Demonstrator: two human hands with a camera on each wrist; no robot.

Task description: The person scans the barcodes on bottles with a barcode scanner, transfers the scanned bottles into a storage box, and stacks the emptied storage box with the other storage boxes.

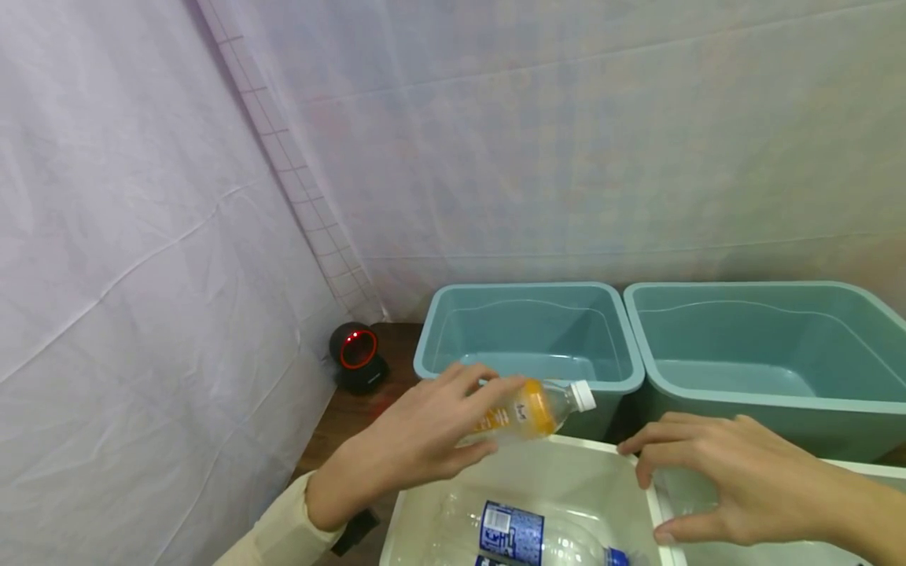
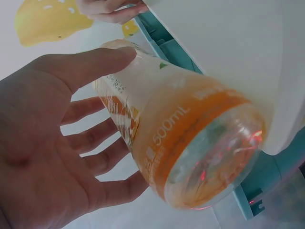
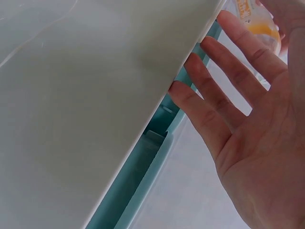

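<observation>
Clear plastic orange-drink bottle w/ white cap [image 1: 532,409] is pinched sideways by left hand [image 1: 418,440], base toward red-lit black scanner [image 1: 359,356] at tabletop's far-left corner; right hand [image 1: 729,475], fingers loosely spread, nothing held, is kept over white bin's rim [image 1: 654,503]

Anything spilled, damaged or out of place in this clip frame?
Nothing stands out. The left hand holds an orange bottle on its side, cap on, with no spill visible. The right hand rests open over the white bin. A blue-labelled bottle lies inside. The two teal bins sit side by side.

Two teal bins [image 1: 527,334] [image 1: 771,346], two white tubs [image 1: 538,472] [image 1: 859,470], two bottles [image 1: 534,409] [image 1: 527,538], one scanner [image 1: 359,356], two hands [image 1: 418,440] [image 1: 736,479].
</observation>
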